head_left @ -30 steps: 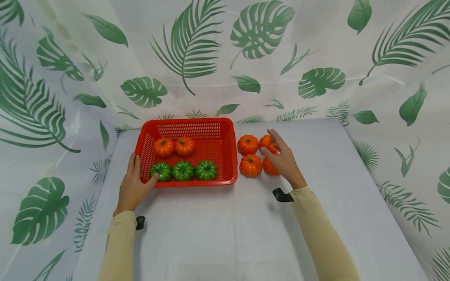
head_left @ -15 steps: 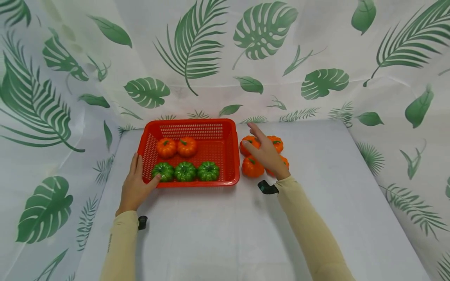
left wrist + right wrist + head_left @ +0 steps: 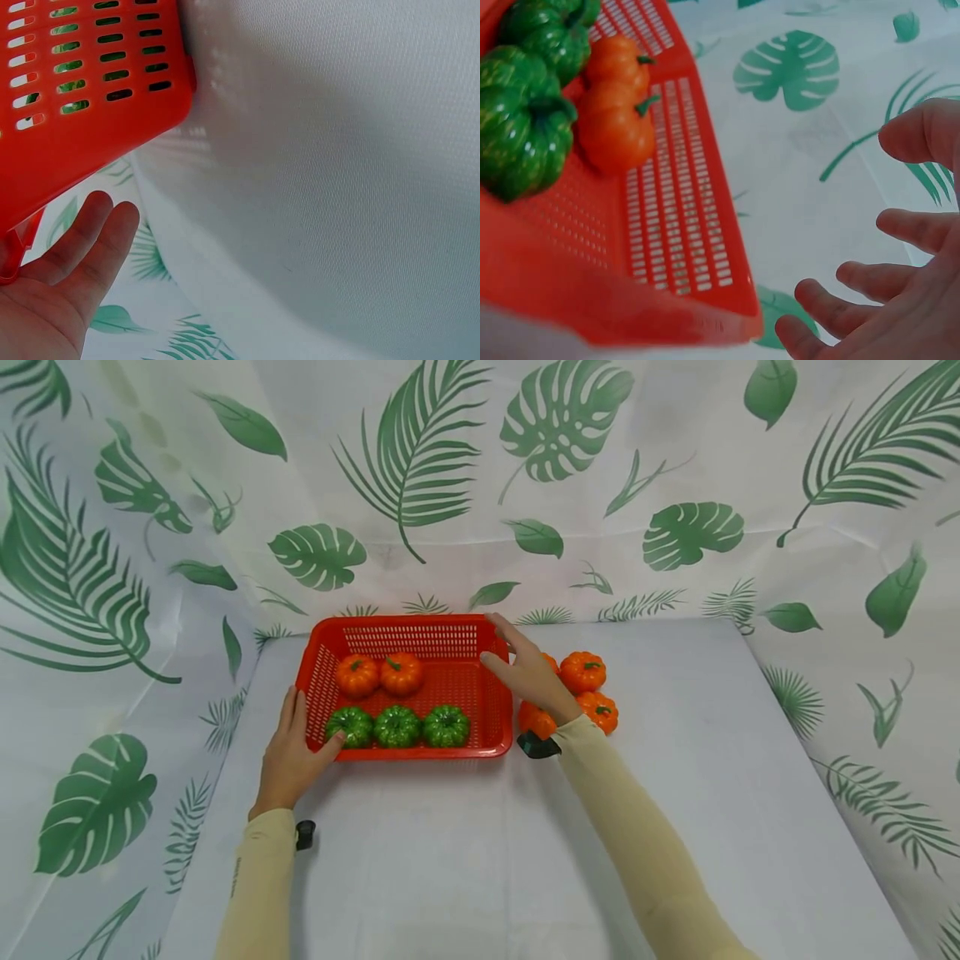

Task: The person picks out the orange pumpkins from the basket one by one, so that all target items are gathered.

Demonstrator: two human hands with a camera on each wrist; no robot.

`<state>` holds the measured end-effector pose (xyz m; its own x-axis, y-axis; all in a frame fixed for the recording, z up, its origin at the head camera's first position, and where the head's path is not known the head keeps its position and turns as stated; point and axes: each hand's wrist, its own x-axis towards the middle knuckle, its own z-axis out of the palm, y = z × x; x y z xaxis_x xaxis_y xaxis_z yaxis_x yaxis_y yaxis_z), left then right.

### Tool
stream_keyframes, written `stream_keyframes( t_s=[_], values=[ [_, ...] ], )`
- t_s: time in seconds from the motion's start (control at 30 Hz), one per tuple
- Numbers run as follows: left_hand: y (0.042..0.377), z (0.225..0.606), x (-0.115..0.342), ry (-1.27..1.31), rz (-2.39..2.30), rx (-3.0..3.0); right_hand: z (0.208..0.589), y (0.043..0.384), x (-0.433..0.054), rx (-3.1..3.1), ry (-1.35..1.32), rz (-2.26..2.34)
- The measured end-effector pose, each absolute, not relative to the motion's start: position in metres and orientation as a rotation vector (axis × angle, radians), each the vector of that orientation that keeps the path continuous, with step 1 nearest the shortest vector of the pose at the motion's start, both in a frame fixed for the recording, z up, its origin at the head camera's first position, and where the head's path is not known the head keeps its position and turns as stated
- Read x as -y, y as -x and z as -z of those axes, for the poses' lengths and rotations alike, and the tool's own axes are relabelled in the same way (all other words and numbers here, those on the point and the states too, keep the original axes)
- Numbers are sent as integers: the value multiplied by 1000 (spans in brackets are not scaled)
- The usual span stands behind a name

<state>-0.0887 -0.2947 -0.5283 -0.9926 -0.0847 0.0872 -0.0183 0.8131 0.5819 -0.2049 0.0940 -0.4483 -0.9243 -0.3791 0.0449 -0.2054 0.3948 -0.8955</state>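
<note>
A red plastic basket holds two small orange pumpkins at the back and three green pumpkins along the front. My left hand rests at the basket's front left corner, its straight fingers along the outer wall and its thumb over the rim. In the left wrist view, those fingers extend beside the basket wall. My right hand hovers at the basket's right rim with its fingers spread and nothing held. In the right wrist view its fingers are apart from the basket.
Several orange pumpkins sit on the white table just right of the basket, partly hidden by my right hand and wrist. A leaf-patterned curtain surrounds the table at the back and sides.
My right hand has moved left, from above the loose orange pumpkins to the basket's right rim. The left hand stays at the basket corner, and the pumpkins keep their places.
</note>
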Motion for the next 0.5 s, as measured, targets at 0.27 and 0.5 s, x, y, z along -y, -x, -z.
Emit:
stream_keyframes(
  t_s=[0.27, 0.5],
  values=[
    [88, 529, 295, -75, 921, 2881, 449, 216, -69, -2476, 579, 1493],
    [87, 527, 294, -84, 935, 2881, 455, 228, -49, -2464, 577, 1452]
  ],
)
